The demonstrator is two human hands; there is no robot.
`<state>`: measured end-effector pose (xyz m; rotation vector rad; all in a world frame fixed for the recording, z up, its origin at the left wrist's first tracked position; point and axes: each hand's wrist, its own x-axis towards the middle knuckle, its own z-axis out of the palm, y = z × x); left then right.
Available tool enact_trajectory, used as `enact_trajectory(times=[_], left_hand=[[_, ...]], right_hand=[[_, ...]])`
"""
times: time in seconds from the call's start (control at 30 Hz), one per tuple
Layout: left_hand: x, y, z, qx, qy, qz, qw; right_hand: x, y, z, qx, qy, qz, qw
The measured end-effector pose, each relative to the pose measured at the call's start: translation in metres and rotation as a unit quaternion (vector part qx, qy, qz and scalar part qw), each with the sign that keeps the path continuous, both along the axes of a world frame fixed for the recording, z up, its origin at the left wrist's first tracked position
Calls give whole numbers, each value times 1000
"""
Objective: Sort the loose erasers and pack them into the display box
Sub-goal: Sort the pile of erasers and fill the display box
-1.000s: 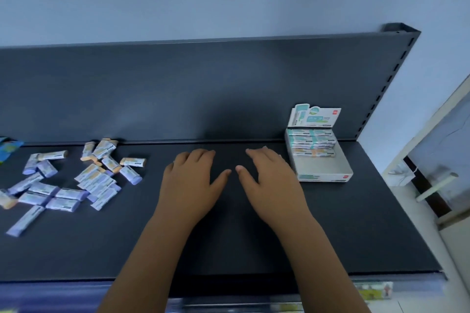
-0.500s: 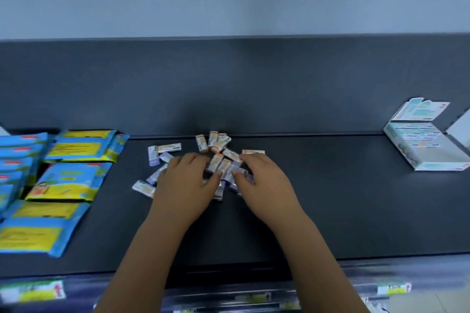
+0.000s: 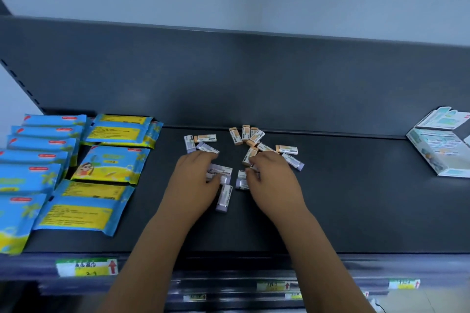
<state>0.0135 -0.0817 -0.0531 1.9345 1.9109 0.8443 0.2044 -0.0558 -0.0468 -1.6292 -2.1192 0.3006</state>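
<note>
Loose erasers lie scattered mid-shelf: orange ones (image 3: pixel 246 134) near the back wall, purple ones (image 3: pixel 224 198) nearer me. My left hand (image 3: pixel 193 183) sits on the pile's left side, fingers and thumb curled around a few purple erasers (image 3: pixel 220 170). To its right, my right hand (image 3: pixel 276 180) curls its fingers and thumb on purple erasers (image 3: pixel 241 178). Far to the right stands the white-and-teal display box (image 3: pixel 443 157), lid flap up, erasers lying inside, well away from both hands.
Blue and yellow flat packets (image 3: pixel 84 208) cover the shelf's left part, close to my left forearm. The dark shelf (image 3: pixel 356 198) has a back wall behind the erasers. Price labels (image 3: pixel 86 267) run along the front edge.
My hands went from bare shelf beside the display box to the eraser pile farther left. Since half a second ago they have drawn slightly apart, fingers curling onto purple erasers.
</note>
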Motion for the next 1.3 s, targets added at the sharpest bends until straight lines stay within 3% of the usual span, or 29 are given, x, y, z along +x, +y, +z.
enact_trajectory(times=[0.17,0.3,0.4,0.5,0.63,0.93,1.1,1.3], left_hand=[[-7,6,1,41,-3,-2,999],[9,27,2,78,32,-68,994],[27,45,9,68,45,-117,990],[38,56,18,16,121,-163,979],[37,62,21,-10,193,-152,969],[30,62,23,-10,195,-82,977],[29,61,23,-1,204,-42,978],[23,63,21,-19,110,-60,992]], right_hand=[[-4,11,-2,27,-36,-77,996],[-6,16,0,38,-49,-110,992],[-9,20,3,29,-52,-102,993],[-10,24,5,-4,-27,-110,994],[-7,24,3,-4,-12,-103,995],[-1,27,3,-5,-34,-82,996],[-4,26,7,8,-101,-102,990],[0,26,3,24,-93,-84,992]])
